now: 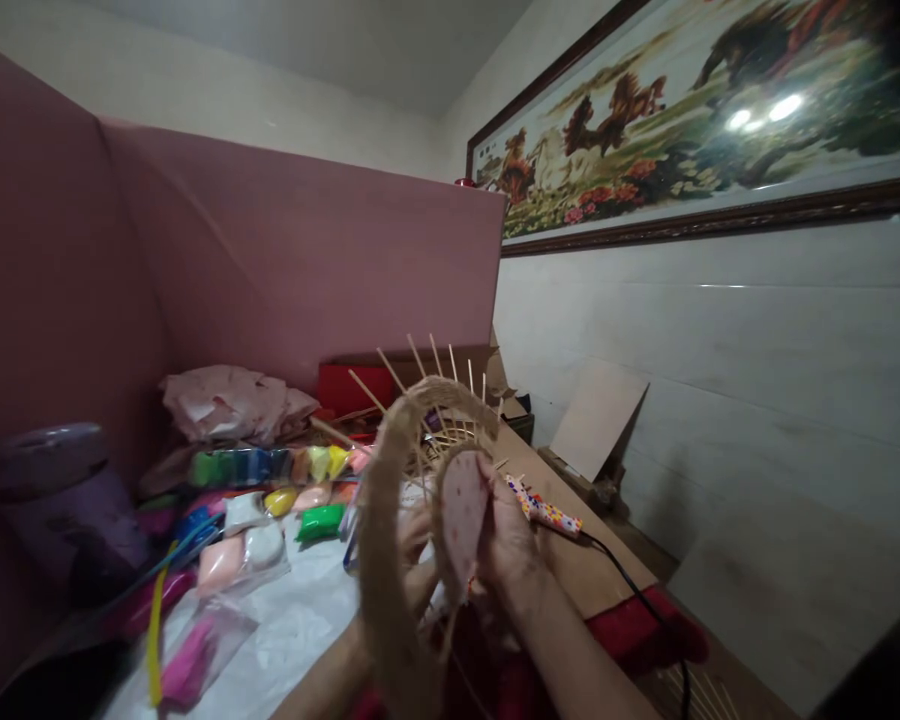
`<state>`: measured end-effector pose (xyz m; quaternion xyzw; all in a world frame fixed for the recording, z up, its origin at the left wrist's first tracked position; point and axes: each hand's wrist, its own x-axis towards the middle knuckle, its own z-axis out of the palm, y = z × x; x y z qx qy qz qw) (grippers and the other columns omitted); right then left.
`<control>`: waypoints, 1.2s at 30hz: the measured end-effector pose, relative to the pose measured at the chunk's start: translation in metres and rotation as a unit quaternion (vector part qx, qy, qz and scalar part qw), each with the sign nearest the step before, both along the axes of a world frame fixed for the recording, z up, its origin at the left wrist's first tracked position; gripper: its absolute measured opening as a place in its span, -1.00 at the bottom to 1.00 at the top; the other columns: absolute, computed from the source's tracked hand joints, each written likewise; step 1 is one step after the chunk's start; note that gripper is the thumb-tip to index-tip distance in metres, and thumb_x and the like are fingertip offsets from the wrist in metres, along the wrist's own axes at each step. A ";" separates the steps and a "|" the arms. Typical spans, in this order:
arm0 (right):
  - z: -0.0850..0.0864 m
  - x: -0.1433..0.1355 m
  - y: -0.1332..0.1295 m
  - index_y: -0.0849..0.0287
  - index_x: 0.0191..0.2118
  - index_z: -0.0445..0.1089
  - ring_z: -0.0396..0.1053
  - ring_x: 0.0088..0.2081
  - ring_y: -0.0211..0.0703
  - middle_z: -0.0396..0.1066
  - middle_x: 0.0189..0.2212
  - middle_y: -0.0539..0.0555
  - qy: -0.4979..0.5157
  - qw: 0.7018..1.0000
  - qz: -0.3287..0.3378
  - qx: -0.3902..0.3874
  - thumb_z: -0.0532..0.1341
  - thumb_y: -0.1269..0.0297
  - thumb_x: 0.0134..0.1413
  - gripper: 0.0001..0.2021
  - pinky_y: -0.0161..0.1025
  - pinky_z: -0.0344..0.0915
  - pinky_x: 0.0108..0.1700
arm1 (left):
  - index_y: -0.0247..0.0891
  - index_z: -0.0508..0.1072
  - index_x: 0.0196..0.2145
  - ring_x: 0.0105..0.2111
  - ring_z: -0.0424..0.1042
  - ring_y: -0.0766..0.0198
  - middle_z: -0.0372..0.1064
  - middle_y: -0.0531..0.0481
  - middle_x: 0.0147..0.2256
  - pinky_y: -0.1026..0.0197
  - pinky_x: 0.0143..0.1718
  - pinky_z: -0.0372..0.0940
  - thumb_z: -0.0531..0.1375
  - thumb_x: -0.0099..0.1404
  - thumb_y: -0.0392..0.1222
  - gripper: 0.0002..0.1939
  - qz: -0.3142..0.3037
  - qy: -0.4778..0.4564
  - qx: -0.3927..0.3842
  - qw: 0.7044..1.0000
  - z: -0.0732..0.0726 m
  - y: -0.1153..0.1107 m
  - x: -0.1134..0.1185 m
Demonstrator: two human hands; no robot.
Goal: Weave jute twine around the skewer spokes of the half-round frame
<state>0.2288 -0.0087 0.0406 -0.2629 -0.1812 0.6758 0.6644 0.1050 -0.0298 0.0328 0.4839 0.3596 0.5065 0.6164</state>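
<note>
In front of me is an unfinished-looking basket [390, 500]: a curved band wrapped in tan fibre, with thin wooden sticks fanning out past its far rim. An oval disc [463, 515], covered in pale pink dotted cloth, sits tilted inside the band's curve. My right hand [511, 535] is closed on the disc's right edge, thumb on the cloth face. Behind the band, my left hand [418, 570] reaches up at the disc's left side; its fingers are partly hidden and seem closed around the basket. A glue gun [544, 508] with bright dots lies just beyond my right hand.
Several clay packets [320, 522] in many colours lie left on a white sheet [292, 640]. Crumpled pink paper [232, 400] is behind them. A purple container [67, 510] stands far left. The glue gun's black cord [637, 590] crosses the cardboard [585, 575] on the right.
</note>
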 end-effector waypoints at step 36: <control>-0.015 0.040 0.043 0.18 -0.52 0.42 0.49 -0.44 -0.13 0.46 -0.65 0.05 0.002 0.995 0.067 -0.070 0.21 0.19 -0.04 -0.81 -0.30 0.42 -0.45 | -0.38 0.43 -0.41 -0.73 0.28 0.39 0.40 -0.02 -0.58 0.39 -0.79 0.07 0.28 0.04 -0.14 -0.77 -0.058 0.011 0.053 0.997 0.010 0.017 -0.043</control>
